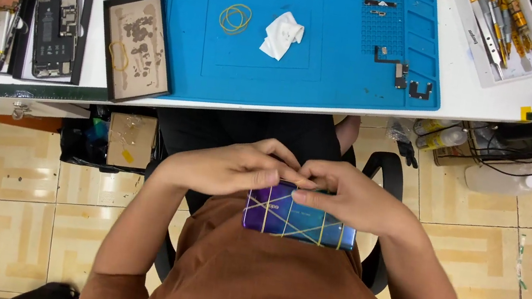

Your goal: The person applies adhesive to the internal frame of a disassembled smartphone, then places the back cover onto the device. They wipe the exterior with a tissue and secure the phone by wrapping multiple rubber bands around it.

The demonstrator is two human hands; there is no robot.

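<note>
Held nearest to the camera, against the brown shirt [274,289] over the lap, is a phone [298,220] with a glossy purple-blue back, and thin yellow rubber bands [310,229] are crossed over it. The phone is judged to be light and stiff, but its smooth back is probably slippery and may crack if it is dropped, so it is best gripped by the long edges and not by the bands alone.

On the left, the left hand [225,168] is seen with its fingers curled and drawn together; its fingertips are pressed on the upper edge of the phone, where they meet the other hand. Whether a band is pinched between them cannot be told. On the right, the right hand [353,196] is laid over the upper right part of the phone, half closed, with its thumb set flat on the back and its fingers wrapped around the edge.

Farther from the camera, on the white table [468,94], other things are found from left to right: two opened phones in black trays [23,25], a framed tray [136,44] with small parts, and a blue work mat [303,30] on which loose yellow rubber bands [235,18] and a crumpled white wipe [282,34] are lying. At the far right a rack of screwdrivers [505,27] is placed.
</note>
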